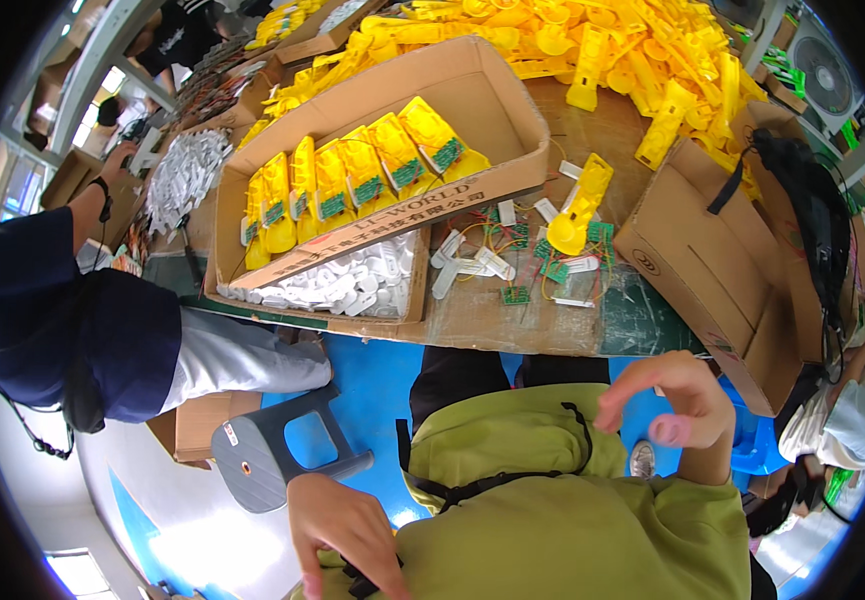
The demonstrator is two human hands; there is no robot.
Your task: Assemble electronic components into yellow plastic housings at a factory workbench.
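Worktable (482, 325) beside a person in a green top (552, 540)

The right hand (674, 402) is raised near the table's front edge, its fingers curved around a wide gap with nothing visible in it. The left hand (344, 528) hangs lower, against the green top, fingers loosely spread and pointing down; its palm is hidden, so whether it holds anything cannot be told. On the table, apart from both hands, a yellow scoop-shaped part (580, 205) lies among green circuit boards (515, 295) and white strips (495, 264). To its left, a cardboard box (517, 162) holds a row of similar yellow parts (357, 170); behind lies a yellow heap (642, 50)
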